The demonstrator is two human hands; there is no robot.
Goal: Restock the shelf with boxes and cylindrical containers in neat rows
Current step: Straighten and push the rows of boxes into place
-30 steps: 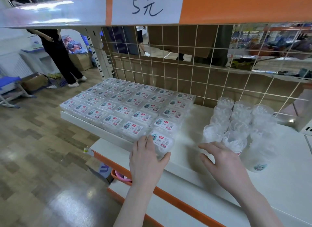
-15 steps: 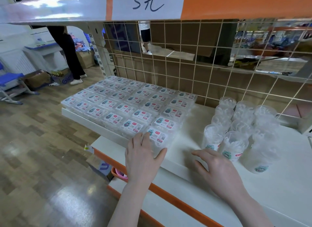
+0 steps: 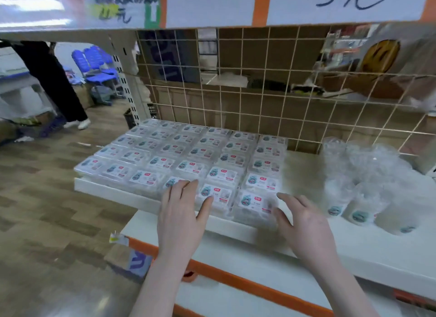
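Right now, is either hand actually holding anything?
Nothing is held. The left hand lies flat on the front boxes; the right hand hovers open beside them.

A brown wooden floor [image 3: 42, 198] shines on the left, blue chairs [image 3: 99, 64] stand far back by a person in black trousers [image 3: 50, 80], a wire grid [image 3: 259, 99] backs the white shelf [image 3: 389, 253], and paper price signs [image 3: 342, 3] hang above.

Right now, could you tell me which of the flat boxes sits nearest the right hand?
The front-right corner box, last in the row nearest the shelf edge. The right hand has its fingertips at that box's right side, while the left hand rests on boxes further left.
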